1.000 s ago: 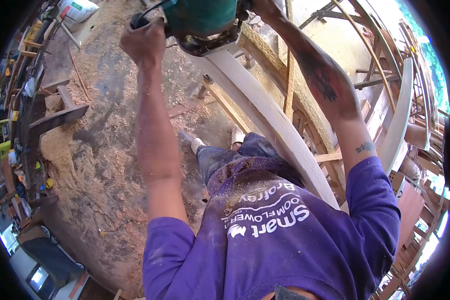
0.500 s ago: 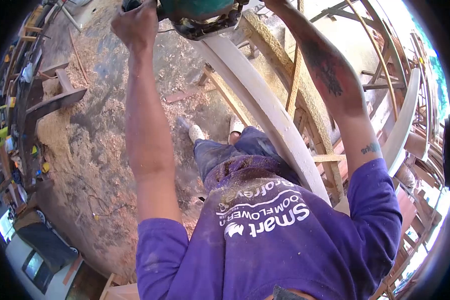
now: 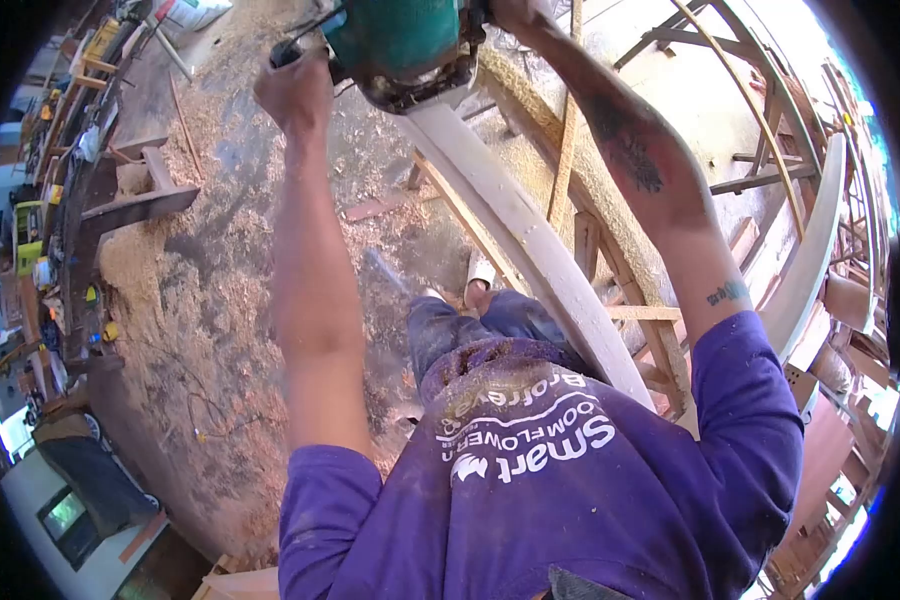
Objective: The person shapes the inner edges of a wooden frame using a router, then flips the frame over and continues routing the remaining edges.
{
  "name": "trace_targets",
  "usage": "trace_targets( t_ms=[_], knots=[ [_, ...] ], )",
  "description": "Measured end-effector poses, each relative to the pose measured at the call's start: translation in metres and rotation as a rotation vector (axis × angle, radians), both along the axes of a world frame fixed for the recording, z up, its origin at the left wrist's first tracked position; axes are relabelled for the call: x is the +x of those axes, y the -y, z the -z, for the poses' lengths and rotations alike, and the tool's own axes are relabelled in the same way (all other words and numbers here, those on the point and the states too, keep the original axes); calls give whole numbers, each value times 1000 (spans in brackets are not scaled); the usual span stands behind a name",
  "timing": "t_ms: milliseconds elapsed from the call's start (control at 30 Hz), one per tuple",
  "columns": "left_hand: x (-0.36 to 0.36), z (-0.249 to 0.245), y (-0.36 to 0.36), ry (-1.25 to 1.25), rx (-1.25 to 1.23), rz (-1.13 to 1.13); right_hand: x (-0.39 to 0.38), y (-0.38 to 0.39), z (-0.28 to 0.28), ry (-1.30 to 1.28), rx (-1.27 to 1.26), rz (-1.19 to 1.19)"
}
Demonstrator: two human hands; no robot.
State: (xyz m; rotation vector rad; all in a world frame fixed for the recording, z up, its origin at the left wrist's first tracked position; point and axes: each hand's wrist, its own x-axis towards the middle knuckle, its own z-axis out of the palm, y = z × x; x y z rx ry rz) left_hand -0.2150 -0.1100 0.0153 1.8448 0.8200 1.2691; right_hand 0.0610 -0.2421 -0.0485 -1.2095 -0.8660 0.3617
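A teal router (image 3: 400, 40) with a dark, dusty base rests on the far end of a long, curved, pale wooden beam (image 3: 530, 225). My left hand (image 3: 298, 88) is wrapped around the black handle on the router's left side. On the opposite side, my right hand (image 3: 518, 14) grips the other handle; the top edge of the view cuts off part of it. Between my arms the beam curves down to my right hip. The router's bit and the cut beneath its base are hidden.
Wood shavings cover the floor (image 3: 220, 290). Timber supports (image 3: 630, 280) stand right of the beam, with another curved piece (image 3: 810, 255) farther right. A wooden stand (image 3: 145, 200) is at the left. A parked vehicle (image 3: 70, 530) shows at lower left.
The router and both hands sit lower in the view, and more of the router's body shows. The surroundings have shifted with the head camera. Both hands keep their grip.
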Motion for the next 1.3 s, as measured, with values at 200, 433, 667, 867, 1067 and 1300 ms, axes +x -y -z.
trace_targets(
  t_ms=[200,433,667,867,1067,1300],
  knots=[
    [-8,-5,37,-131,-14,-49,-17,53,-10,882,-426,426],
    [-21,2,63,-119,29,-35,-54,93,-33,1074,-579,479],
    [-32,10,87,-140,-83,-15,-89,121,-54,288,-437,372],
    [-45,2,129,-116,-105,-10,-85,150,-28,-83,-368,221],
    [-66,10,179,-103,-162,-12,-92,209,-22,765,-352,381],
    [-91,6,229,-108,-106,-49,-139,247,-54,63,-325,279]
  ],
)
